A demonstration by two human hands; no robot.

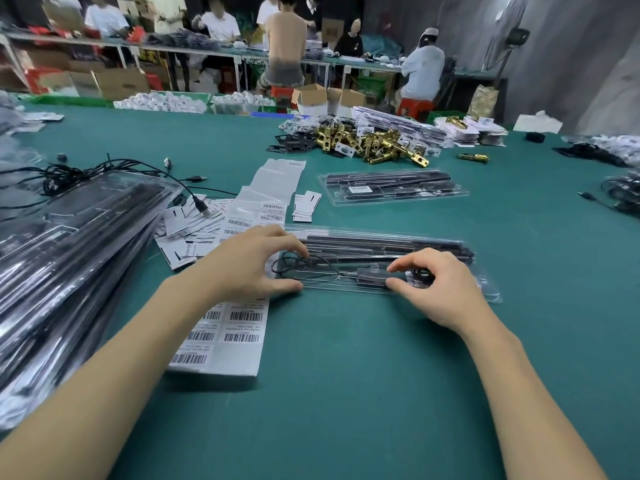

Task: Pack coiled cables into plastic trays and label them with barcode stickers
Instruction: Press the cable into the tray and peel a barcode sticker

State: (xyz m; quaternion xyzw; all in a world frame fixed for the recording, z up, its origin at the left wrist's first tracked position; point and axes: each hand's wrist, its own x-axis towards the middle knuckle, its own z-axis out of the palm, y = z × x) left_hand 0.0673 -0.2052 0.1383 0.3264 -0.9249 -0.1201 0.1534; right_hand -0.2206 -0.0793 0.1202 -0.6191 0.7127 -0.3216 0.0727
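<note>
A long clear plastic tray (pixel 481 289) with black bars lies across the green table in front of me. A thin black cable (pixel 294 263) loops over its left end. My left hand (pixel 249 268) has its fingers curled over that end, fingertips on the cable. My right hand (pixel 436 289) pinches a small black block (pixel 372 274) on the cable, in the tray's front channel. A sheet of barcode stickers (pixel 235 327) lies under my left wrist. A second packed tray (pixel 393 188), bearing a sticker, lies farther back.
A tall stack of packed trays (pixel 69 254) fills the left side. Loose black cables (pixel 79 174) and paper cards (pixel 194 223) lie beyond it. Brass lock parts (pixel 374 143) are heaped at the back. Several people work at a far bench.
</note>
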